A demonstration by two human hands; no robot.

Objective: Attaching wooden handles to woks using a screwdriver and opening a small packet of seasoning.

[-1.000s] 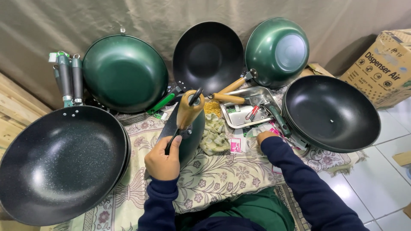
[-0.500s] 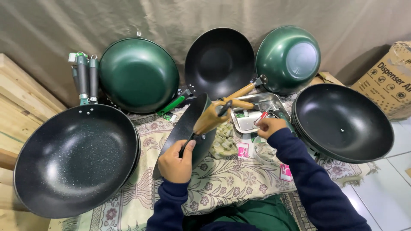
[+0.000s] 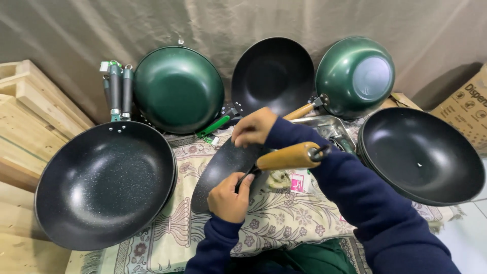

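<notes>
A small dark speckled pan (image 3: 223, 165) stands tilted on edge over the patterned cloth (image 3: 284, 223), its wooden handle (image 3: 288, 156) pointing right. My left hand (image 3: 229, 197) grips the pan's lower rim near where the handle joins. My right hand (image 3: 253, 127) reaches across from the right and closes on the pan's upper rim. My dark blue sleeve crosses over a metal tray (image 3: 329, 128) behind the handle.
A large black pan (image 3: 104, 182) lies at left, another (image 3: 421, 155) at right. Against the drape lean a green wok (image 3: 177, 89), a black wok (image 3: 274, 76) and a green wok bottom-out (image 3: 355, 76). Wooden pallets (image 3: 30, 116) stand far left, a cardboard box (image 3: 469, 109) far right.
My right hand has moved from the metal tray across to the small pan's upper rim. The pan has turned so its wooden handle points right. The view has shifted slightly.
</notes>
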